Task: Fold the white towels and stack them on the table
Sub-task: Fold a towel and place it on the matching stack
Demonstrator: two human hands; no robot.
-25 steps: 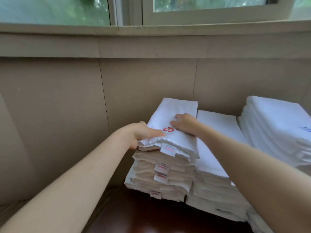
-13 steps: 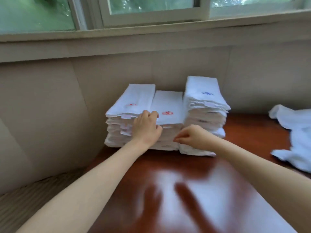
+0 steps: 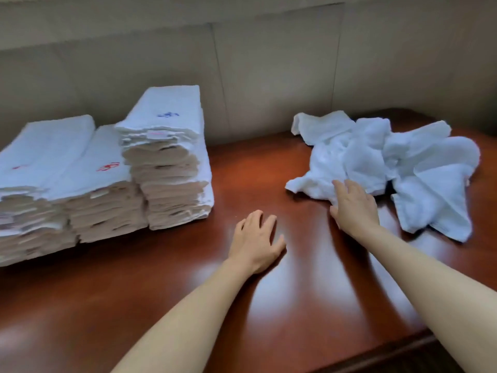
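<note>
Three stacks of folded white towels stand at the table's back left: a tall stack with a blue mark on top, a middle stack with a red mark, and a left stack cut off by the frame edge. A heap of crumpled white towels lies at the back right. My right hand reaches over the table, its straight fingers touching the near edge of the heap. Between stacks and heap, my left hand hovers with fingers spread and holds nothing.
The glossy red-brown wooden table runs up to a beige panelled wall. Its front right edge shows at the lower right. Bare tabletop lies between the stacks and the heap.
Both hands have left the folded stacks and swung right. The right hand now reaches the crumpled heap, and the view has turned right and down, away from the window.
</note>
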